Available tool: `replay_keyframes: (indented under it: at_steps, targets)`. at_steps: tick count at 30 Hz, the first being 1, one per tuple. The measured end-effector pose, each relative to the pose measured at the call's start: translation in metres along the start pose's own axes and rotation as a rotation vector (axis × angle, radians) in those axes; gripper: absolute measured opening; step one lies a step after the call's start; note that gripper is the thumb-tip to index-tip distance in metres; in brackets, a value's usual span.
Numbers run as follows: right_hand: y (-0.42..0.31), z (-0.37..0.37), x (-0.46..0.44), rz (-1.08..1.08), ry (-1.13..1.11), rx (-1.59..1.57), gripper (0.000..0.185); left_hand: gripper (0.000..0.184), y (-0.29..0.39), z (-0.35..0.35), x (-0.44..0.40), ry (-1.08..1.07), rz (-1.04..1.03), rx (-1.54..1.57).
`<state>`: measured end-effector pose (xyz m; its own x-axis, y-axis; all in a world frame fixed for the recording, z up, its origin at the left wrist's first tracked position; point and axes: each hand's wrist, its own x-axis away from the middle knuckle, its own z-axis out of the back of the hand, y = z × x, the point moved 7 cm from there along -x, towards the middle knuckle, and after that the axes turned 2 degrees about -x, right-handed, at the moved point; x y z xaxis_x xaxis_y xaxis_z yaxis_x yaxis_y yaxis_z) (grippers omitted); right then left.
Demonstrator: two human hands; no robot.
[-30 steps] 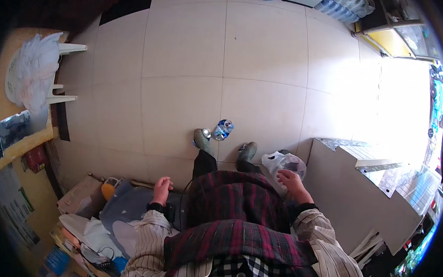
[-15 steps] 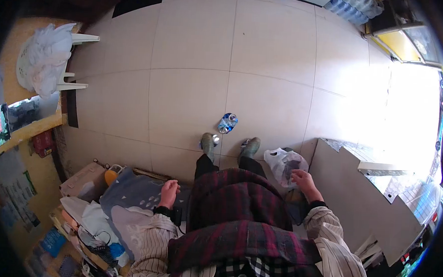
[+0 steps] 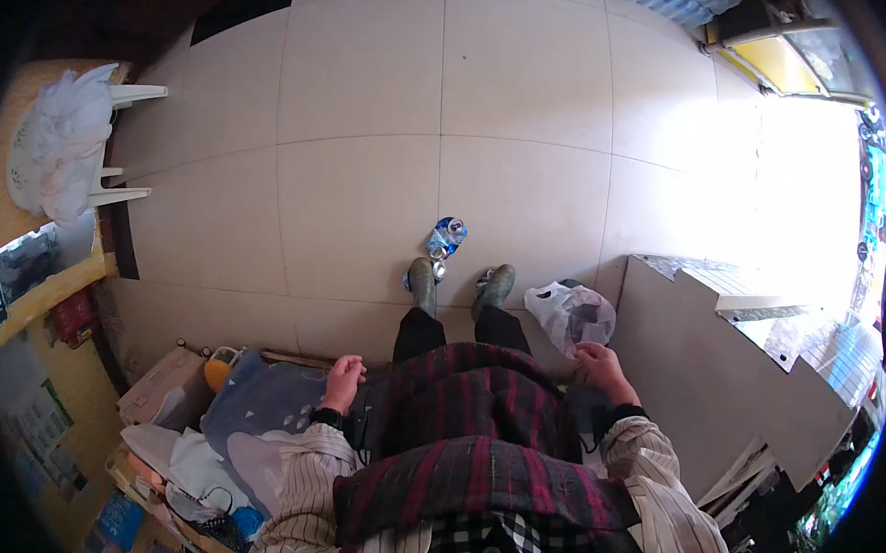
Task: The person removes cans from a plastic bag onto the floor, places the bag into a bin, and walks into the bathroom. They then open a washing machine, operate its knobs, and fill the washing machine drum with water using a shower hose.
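My left hand (image 3: 343,383) hangs left of the dark plaid apron (image 3: 482,394), its fingers loosely bent with nothing visible in them. On the right, my right hand (image 3: 608,373) is half-curled and holds nothing I can see; it appears just in front of the white plastic bag (image 3: 552,307). Crushed blue cans (image 3: 447,237) lie on the floor ahead of my feet. A silver can end (image 3: 438,270) shows beside my left shoe (image 3: 422,285). Bits of blue and silver also show at the outer edge of that shoe and beside my right shoe (image 3: 495,289).
A grey panelled unit (image 3: 708,381) stands at the right. At the lower left are a grey patterned cloth (image 3: 256,397), a pinkish box (image 3: 164,390) and piled items. A white chair (image 3: 117,196) bearing plastic bags is at the far left. Shrink-wrapped bottles (image 3: 678,3) sit at the top right.
My left shoe has drawn back and my feet now stand nearly level. The view has shifted. Both hands remain beside the apron, loosely bent.
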<state>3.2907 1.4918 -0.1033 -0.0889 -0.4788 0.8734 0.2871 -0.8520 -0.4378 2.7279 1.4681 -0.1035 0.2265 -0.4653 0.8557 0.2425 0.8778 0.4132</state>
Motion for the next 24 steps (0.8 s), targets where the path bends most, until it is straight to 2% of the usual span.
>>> replay_keyframes:
  at_steps: [6,8,10,13,17,20,22,24]
  targets:
    - [-0.007,-0.038,0.005,0.011,0.029,0.144,0.029,0.017,-0.005,0.035,-0.017,-0.034,-0.020,0.042]
    - [-0.014,-0.060,0.007,-0.029,-0.006,0.015,0.028,0.017,-0.017,0.050,-0.029,-0.024,-0.021,0.087]
    - [-0.033,-0.077,0.013,0.018,-0.020,0.069,0.028,0.017,-0.031,0.064,-0.039,-0.011,-0.016,0.127]
    - [-0.051,-0.100,0.017,-0.024,-0.045,-0.032,0.028,0.017,-0.038,0.077,-0.045,0.005,-0.009,0.148]
    - [-0.063,-0.106,0.018,-0.015,-0.055,0.011,0.027,0.016,-0.040,0.082,-0.050,0.007,-0.013,0.148]
    - [-0.066,-0.106,0.019,-0.076,-0.009,-0.088,0.027,0.016,-0.031,0.082,-0.051,-0.005,-0.011,0.133]
    - [-0.071,-0.105,0.020,-0.100,-0.007,0.002,0.029,0.016,-0.034,0.083,-0.054,-0.017,0.009,0.110]
    - [-0.066,-0.104,0.016,-0.083,-0.014,-0.021,0.029,0.016,-0.044,0.081,-0.061,-0.034,-0.048,0.145]
